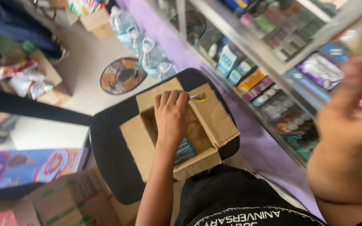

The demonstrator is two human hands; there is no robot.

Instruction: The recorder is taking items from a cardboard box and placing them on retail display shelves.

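The left hand hangs over an open cardboard box that sits on a dark stool. Its grip is curled shut, pinching a small yellow packet that pokes out past the fingertips, above the far flap of the box. Just below the wrist, inside the box, lie more packets with blue striped wrapping.

The right hand is raised well off to the side, in front of the shelf of packaged goods. It is badly blurred, so I cannot tell how far its grip is open or whether it has anything in it.

Risks, as a judgement: the packet is held only by its end between fingertips, so a quick swing could let it slip and fall outside the box, onto the floor beyond the grip. The box covers most of the stool seat, and its near corner reaches the seat's edge; a push from the left forearm could tip or slide it off. The right hand moves close to the tightly packed shelf, and a brush could knock goods down. The water bottles stand farther off, beyond the box.
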